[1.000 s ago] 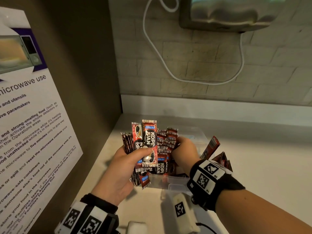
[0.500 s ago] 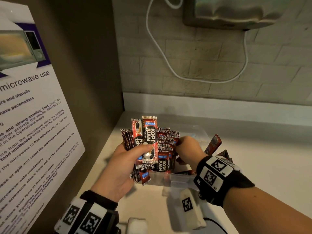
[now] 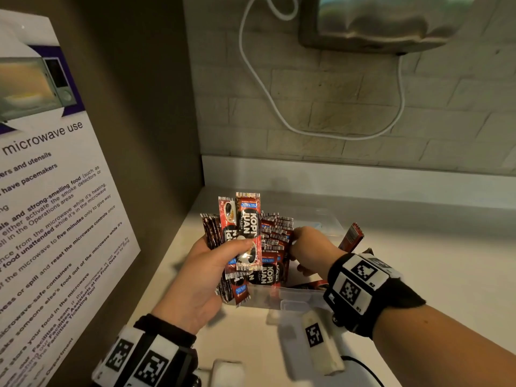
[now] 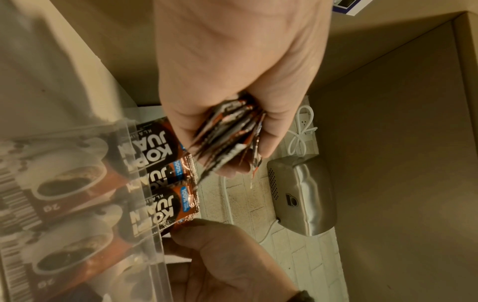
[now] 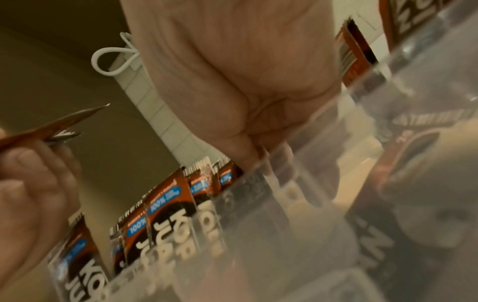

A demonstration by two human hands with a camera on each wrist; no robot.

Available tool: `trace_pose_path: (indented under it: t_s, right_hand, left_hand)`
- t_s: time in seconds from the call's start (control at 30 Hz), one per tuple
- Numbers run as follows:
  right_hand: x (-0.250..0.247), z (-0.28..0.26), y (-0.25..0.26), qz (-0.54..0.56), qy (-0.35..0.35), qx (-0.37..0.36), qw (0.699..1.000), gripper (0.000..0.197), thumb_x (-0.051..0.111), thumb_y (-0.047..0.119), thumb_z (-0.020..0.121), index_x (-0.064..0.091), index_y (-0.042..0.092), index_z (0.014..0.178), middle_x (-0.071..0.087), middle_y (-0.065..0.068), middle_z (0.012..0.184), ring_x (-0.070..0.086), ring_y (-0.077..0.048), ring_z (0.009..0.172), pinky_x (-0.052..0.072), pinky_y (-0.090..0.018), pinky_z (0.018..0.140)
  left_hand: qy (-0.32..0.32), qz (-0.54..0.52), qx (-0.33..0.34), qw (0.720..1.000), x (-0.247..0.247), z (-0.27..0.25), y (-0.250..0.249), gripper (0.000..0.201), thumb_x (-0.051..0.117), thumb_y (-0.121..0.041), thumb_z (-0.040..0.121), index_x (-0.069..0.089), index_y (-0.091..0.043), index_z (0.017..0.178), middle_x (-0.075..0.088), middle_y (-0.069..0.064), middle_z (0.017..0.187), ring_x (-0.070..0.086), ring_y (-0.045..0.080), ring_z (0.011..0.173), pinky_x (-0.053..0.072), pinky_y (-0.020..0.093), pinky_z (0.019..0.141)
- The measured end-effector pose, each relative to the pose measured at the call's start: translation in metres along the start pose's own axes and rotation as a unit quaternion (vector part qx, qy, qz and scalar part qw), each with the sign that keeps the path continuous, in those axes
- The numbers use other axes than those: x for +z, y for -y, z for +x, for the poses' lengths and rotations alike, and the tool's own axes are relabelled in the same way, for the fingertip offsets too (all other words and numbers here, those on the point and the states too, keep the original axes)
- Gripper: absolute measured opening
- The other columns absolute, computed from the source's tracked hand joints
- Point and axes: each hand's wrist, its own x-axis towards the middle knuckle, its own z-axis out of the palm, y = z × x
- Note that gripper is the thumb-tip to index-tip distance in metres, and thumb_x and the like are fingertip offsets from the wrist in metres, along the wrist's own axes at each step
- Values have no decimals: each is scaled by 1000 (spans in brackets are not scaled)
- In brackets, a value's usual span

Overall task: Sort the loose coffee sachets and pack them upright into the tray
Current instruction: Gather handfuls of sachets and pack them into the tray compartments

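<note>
My left hand [image 3: 233, 248] grips a fanned bundle of red-and-black coffee sachets [image 3: 247, 227], thumb across the front one, held upright just left of the clear plastic tray [image 3: 304, 296]. In the left wrist view the bundle's edges [image 4: 232, 139] stick out of my left hand [image 4: 232, 155]. A row of upright sachets [image 3: 275, 238] stands in the tray's left end. My right hand [image 3: 296, 252] reaches into the tray and curls round the right end of that row. Its fingertips are hidden behind the sachets. Through the tray wall [image 5: 323, 183] my right hand [image 5: 253, 147] shows blurred.
A loose sachet [image 3: 353, 237] leans at the tray's right side. A side panel with a microwave poster [image 3: 55, 219] closes off the left. A metal appliance [image 3: 385, 20] and white cable [image 3: 268, 93] hang on the tiled back wall. A white tagged block [image 3: 318, 339] lies near the counter's front.
</note>
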Motion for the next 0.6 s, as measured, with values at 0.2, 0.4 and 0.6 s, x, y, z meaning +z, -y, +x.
trace_pose_path:
  t_s: [0.2,0.4,0.6]
  right_hand:
    - [1,-16,15,-79,13,-47,996,30,41,6,96,55,-5,120,60,-22,119,58,-35,110,46,-34,85]
    - [-2,-21,14,-69,31,-36,996,31,39,4,96,55,-5,121,61,-22,120,61,-30,96,51,-32,75]
    - [-7,-15,11,-38,27,-7,999,32,44,4,93,54,-8,121,63,-22,103,54,-25,80,54,-36,74]
  left_hand:
    - [1,-2,-2,1000,-1,0,1,35,64,-2,78,66,-4,113,71,22,106,68,41,97,53,53,89]
    - [-9,-8,4,1000,-7,0,-3,34,64,-2,78,66,-5,112,72,20,105,69,39,96,53,53,88]
    - [-6,-18,12,1000,-10,1,-7,42,66,-6,74,65,-6,116,72,19,106,70,37,96,54,49,86]
